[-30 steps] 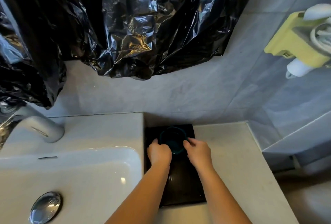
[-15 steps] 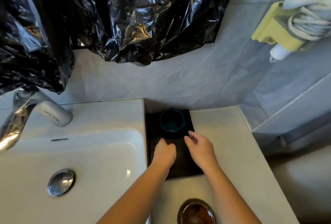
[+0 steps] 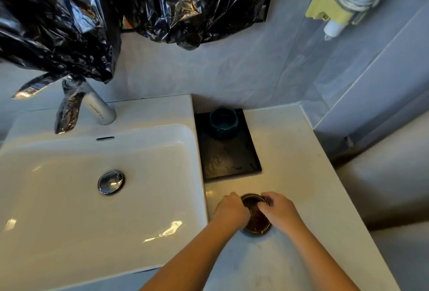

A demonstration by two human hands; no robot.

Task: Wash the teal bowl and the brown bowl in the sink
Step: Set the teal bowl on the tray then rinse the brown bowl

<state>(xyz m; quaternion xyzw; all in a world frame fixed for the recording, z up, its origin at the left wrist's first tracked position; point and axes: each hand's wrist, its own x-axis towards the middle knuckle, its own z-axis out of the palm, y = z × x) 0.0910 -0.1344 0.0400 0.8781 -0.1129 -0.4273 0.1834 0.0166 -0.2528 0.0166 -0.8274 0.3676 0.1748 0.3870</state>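
teal bowl [image 3: 223,123] | brown bowl [image 3: 256,219] | black tray [image 3: 232,158] | white sink [image 3: 69,174]

Centre-frame, bare counter [image 3: 290,151] lies open right of the black tray [image 3: 232,158]; at left the sink [image 3: 69,197] basin is open, the faucet [image 3: 97,107] overhanging its upper-left edge.

— What is changed at the teal bowl [image 3: 223,124]?
— It is released and left alone on the black tray [image 3: 229,153].
— And the hands?
— The left hand [image 3: 231,209] and right hand [image 3: 278,207] are drawn back along the desk [image 3: 301,174] and are now closed around the brown bowl [image 3: 256,219].
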